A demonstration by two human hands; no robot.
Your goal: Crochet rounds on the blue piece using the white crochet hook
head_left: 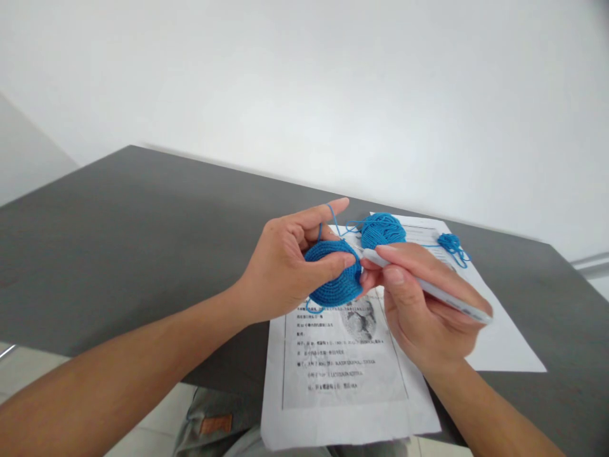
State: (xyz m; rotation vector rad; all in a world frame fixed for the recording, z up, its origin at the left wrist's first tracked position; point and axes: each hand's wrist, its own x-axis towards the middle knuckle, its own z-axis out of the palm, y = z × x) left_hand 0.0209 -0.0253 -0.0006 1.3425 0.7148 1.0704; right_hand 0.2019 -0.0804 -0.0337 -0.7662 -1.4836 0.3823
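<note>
My left hand (295, 266) grips a round blue crochet piece (335, 285), its thumb lying across the front. Blue yarn runs over the raised left index finger, which points to the right. In my right hand (423, 298) is a crochet hook with a pale grey handle (442, 295), held like a pen. The hook's tip is at the upper right edge of the piece; whether it sits inside a stitch I cannot tell. Behind the hands lies a ball of blue yarn (383, 230), with a strand leading towards the left hand.
A printed pattern sheet (342, 381) lies under the hands and overhangs the table's front edge. Another white sheet (499, 336) is to the right, with a small blue yarn tangle (451, 246) on it. The dark grey table (143, 254) meets a white wall (285, 82).
</note>
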